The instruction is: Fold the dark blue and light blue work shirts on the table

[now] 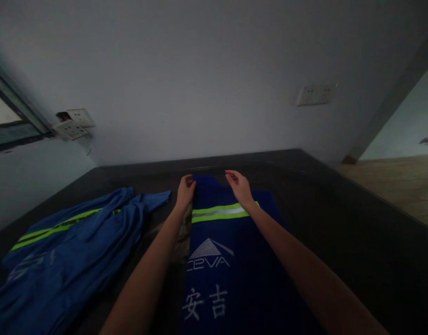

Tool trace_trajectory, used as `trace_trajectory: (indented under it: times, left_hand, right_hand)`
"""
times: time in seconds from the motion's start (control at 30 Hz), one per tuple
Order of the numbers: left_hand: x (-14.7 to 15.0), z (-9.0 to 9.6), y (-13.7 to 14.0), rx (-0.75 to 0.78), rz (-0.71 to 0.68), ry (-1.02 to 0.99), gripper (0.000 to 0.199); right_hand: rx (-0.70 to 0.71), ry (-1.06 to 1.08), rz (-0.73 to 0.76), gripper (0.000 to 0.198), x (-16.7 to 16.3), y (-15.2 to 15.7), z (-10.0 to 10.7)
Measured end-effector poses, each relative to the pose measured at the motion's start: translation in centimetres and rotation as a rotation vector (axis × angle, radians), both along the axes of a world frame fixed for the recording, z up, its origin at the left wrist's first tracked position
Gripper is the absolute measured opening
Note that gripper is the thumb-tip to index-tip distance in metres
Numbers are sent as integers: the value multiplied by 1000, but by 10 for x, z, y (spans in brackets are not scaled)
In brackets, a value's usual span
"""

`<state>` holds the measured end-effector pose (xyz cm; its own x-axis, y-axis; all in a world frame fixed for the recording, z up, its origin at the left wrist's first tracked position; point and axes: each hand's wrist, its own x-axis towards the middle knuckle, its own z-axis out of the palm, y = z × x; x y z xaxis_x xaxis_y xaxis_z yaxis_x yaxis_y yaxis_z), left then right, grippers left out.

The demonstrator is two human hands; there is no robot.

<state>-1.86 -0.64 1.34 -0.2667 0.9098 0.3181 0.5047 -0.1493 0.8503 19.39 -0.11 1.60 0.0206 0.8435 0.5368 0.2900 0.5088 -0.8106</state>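
Note:
A dark blue work shirt [214,232] lies in front of me with its left side folded straight. It bears a yellow-green and silver reflective band, a white triangle logo with "CEVA", and two white characters. At the shirt's far left corner, by the collar, my left hand [186,190] is closed, thumb and fingers pinching the fabric edge. My right hand [240,186] hovers by the right side of the collar, fingers loosely curled and a little apart, with nothing visible in them. Its forearm crosses over the shirt's right side.
A crumpled blue work shirt [105,237] with a similar band lies at the left on the dark table [318,209]. Camouflage-patterned cloth [181,242] shows beside the folded shirt. Behind are a grey wall with sockets [315,95] and, at left, a window frame [21,109].

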Motion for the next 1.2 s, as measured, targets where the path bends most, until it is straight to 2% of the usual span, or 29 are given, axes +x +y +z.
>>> trace_trajectory:
  times: [0.07,0.1,0.2,0.3,0.4,0.5,0.67,0.8,0.97,1.1,1.2]
  left_hand:
    - [5,-5,-3,77,102,249,54]
    - [11,-6,-6,107,107,390,55]
    - [36,-9,-18,123,-42,728,46]
    - [54,-20,-27,16,-201,900,46]
    - [57,-32,-27,-141,-236,933,52]
    - [53,-38,-23,-220,-236,921,54]
    - [54,-38,-21,-212,-203,910,53]
    - [57,-38,-24,-177,-190,915,52]
    - [57,-35,-26,-230,-173,888,56]
    - [57,-35,-25,-268,-176,863,57]
    - [57,-35,-24,-289,-173,858,57]
  right_hand:
    - [15,-178,-75,26,6,2,-8]
    - [13,-281,-95,26,7,3,-12]
    - [-19,-569,-94,29,8,0,-22]
    - [-66,-803,-49,33,6,-3,-30]
    - [-116,-939,-30,35,4,-6,-33]
    - [-108,-979,-33,37,4,-8,-35]
    - [-99,-983,-62,39,2,-8,-34]
    - [-69,-974,-111,41,8,-18,-23]
    - [-108,-1010,-114,55,37,-57,-12]
    - [-225,-1049,-138,74,72,-79,-21]
    - [-320,-1066,-140,75,90,-81,-31]
